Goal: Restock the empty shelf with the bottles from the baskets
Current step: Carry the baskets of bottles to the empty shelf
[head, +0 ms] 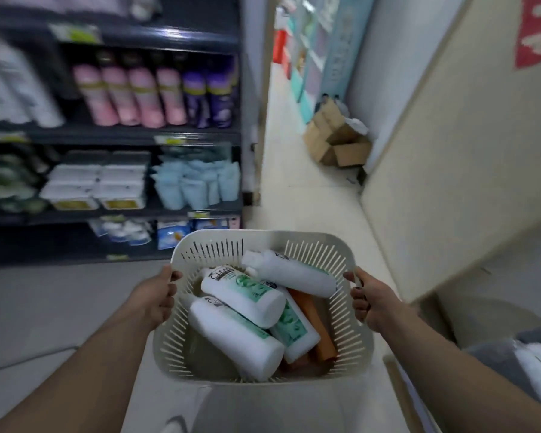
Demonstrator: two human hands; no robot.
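Both hands, left [156, 296] and right [370, 303], grip the basket [334, 245] of white bottles [244, 290]. Stocked dark shelves [113, 135] stand left. Cardboard boxes [338, 139] sit on the pale floor [297, 182].

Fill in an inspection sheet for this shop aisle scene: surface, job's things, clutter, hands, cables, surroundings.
Surface: pale floor, blurred.
Job's things: slotted basket with white bottles and an orange bottle lying piled inside.
Clutter: open cardboard boxes by the right wall.
Hands: left hand and right hand each grip a side rim of the basket.
Cables: nothing seen.
Surroundings: stocked shelves on the left; aisle ahead.
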